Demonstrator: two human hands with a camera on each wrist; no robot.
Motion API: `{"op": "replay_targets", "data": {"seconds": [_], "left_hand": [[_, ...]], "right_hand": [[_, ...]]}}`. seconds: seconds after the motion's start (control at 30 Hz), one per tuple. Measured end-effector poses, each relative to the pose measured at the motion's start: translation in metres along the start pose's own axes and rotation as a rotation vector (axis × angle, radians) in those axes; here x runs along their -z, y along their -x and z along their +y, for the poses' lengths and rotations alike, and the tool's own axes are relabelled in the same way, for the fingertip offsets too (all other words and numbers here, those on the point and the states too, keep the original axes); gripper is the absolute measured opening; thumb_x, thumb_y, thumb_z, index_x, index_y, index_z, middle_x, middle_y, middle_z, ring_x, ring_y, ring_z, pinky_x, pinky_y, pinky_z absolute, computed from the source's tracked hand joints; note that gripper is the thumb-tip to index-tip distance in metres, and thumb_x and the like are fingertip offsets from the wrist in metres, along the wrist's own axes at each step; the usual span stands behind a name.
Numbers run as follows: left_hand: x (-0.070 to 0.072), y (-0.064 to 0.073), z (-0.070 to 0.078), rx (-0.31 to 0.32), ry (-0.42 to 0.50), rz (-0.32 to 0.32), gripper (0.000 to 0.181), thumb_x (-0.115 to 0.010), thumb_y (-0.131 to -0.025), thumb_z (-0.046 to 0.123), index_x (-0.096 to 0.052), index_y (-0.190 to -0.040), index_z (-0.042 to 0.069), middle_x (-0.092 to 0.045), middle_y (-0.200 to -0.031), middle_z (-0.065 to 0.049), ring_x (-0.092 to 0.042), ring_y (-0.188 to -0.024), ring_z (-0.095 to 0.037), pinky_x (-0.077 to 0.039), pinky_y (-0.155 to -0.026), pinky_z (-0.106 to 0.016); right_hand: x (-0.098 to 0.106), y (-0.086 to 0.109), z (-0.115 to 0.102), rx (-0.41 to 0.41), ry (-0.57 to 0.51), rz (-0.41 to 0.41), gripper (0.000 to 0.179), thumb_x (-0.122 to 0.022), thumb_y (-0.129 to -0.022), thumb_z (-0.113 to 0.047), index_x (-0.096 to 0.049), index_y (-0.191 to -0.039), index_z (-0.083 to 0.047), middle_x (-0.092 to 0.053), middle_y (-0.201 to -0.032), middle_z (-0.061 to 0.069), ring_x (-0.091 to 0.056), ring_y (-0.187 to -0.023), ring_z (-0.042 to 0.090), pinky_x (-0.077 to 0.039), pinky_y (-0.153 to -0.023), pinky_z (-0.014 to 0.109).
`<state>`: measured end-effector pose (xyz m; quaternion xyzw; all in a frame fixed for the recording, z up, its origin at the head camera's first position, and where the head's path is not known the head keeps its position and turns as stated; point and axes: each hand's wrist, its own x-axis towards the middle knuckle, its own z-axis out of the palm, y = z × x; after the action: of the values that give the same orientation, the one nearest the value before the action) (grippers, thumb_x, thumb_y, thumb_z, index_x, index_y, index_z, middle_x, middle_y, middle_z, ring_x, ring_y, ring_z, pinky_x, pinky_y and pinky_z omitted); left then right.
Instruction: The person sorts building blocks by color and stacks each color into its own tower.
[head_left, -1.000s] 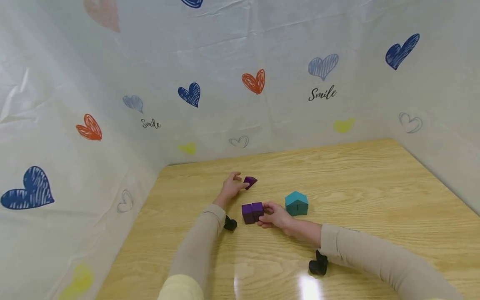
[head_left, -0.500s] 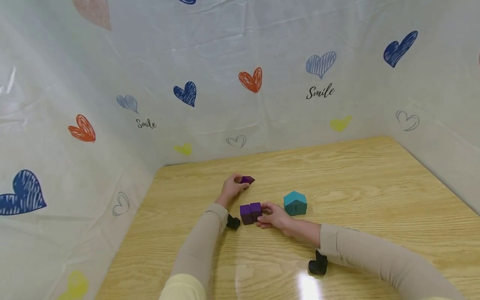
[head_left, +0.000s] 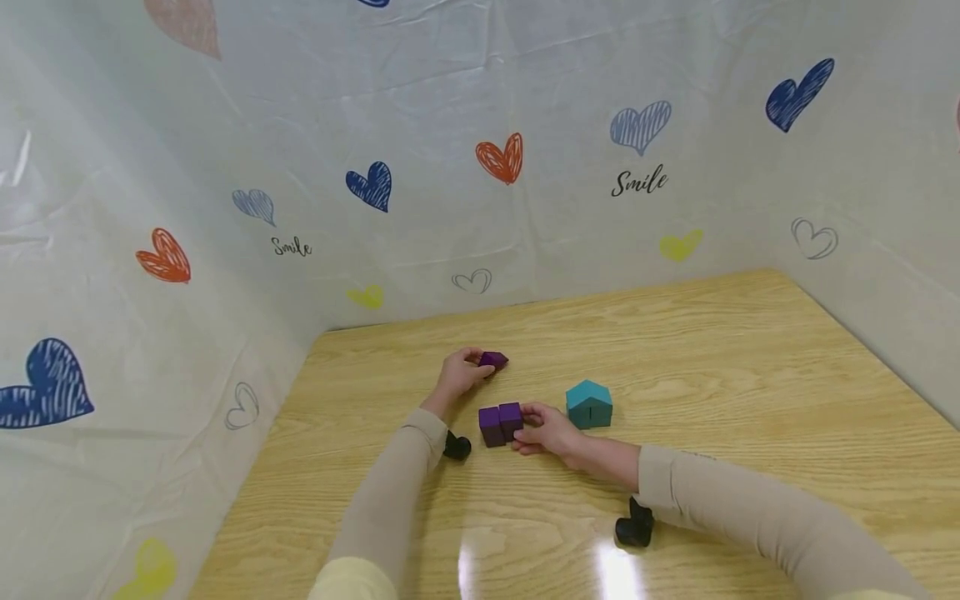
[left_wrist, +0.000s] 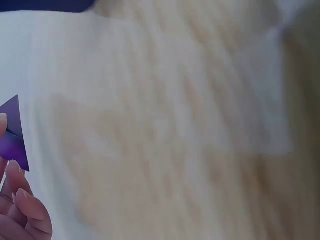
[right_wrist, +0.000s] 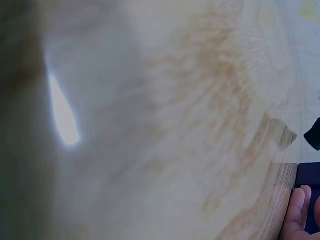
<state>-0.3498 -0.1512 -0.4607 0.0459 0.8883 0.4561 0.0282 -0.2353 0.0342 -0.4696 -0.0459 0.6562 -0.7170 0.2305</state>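
Note:
My left hand point(head_left: 459, 372) pinches a purple triangular block point(head_left: 492, 360) between thumb and fingers, beyond a pair of purple cubes. In the left wrist view the same triangular block point(left_wrist: 13, 130) shows at the left edge, above curled fingertips point(left_wrist: 34, 206). Side by side on the table stand the left purple cube point(head_left: 490, 427) and the right purple cube point(head_left: 511, 422). My right hand point(head_left: 553, 431) grips the right cube from its right side, thumb in front and fingers behind. Only a corner of dark purple block point(right_wrist: 308, 174) and some fingers point(right_wrist: 296, 207) appear in the right wrist view.
Just behind my right hand stands a teal house-shaped block point(head_left: 589, 405) with a peaked top. Black wrist cameras point(head_left: 634, 525) hang under both forearms. The wooden table point(head_left: 712, 375) is bordered by a white heart-printed sheet point(head_left: 562, 242) behind and at the sides.
My left fingers have closed further over the triangular block, which has shifted slightly left. The right hand and both cubes stay in place; the head view has shifted a little.

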Motion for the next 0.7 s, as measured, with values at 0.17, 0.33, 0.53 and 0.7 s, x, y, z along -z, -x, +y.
{"op": "replay_targets", "data": {"seconds": [0.17, 0.33, 0.53, 0.7], "left_hand": [[0.013, 0.010, 0.009, -0.036, -0.004, -0.045, 0.035, -0.070, -0.081, 0.018, -0.059, -0.111, 0.003, -0.058, -0.106, -0.012, -0.053, -0.076, -0.016, -0.047, -0.060, -0.023], [0.027, 0.027, 0.025, -0.081, -0.034, -0.111, 0.036, -0.071, -0.081, 0.020, -0.060, -0.112, 0.006, -0.060, -0.106, -0.009, -0.049, -0.066, -0.014, -0.047, -0.061, -0.025], [0.037, 0.051, 0.037, -0.215, -0.106, -0.181, 0.035, -0.072, -0.079, 0.020, -0.062, -0.109, 0.006, -0.062, -0.102, -0.008, -0.039, -0.051, -0.010, -0.037, -0.050, -0.022], [0.040, 0.069, 0.041, -0.291, -0.148, -0.224, 0.034, -0.072, -0.079, 0.021, -0.063, -0.108, 0.005, -0.063, -0.101, -0.009, -0.036, -0.049, -0.009, -0.033, -0.047, -0.021]], "right_hand": [[0.000, -0.001, 0.001, -0.006, 0.000, 0.007, 0.047, -0.051, -0.089, 0.007, -0.032, -0.132, 0.012, -0.038, -0.134, 0.032, -0.065, -0.081, 0.019, -0.053, -0.072, 0.031], [0.000, -0.003, 0.002, -0.005, 0.005, 0.022, 0.051, -0.053, -0.088, 0.006, -0.032, -0.134, 0.009, -0.038, -0.134, 0.030, -0.065, -0.082, 0.020, -0.053, -0.072, 0.031], [-0.001, -0.004, 0.003, 0.008, 0.008, 0.019, 0.052, -0.054, -0.088, 0.006, -0.031, -0.134, 0.009, -0.039, -0.134, 0.030, -0.065, -0.082, 0.021, -0.053, -0.071, 0.031], [0.000, -0.004, 0.003, 0.028, 0.011, -0.004, 0.051, -0.053, -0.088, 0.004, -0.031, -0.134, 0.011, -0.040, -0.132, 0.031, -0.065, -0.081, 0.019, -0.053, -0.072, 0.031]]}}
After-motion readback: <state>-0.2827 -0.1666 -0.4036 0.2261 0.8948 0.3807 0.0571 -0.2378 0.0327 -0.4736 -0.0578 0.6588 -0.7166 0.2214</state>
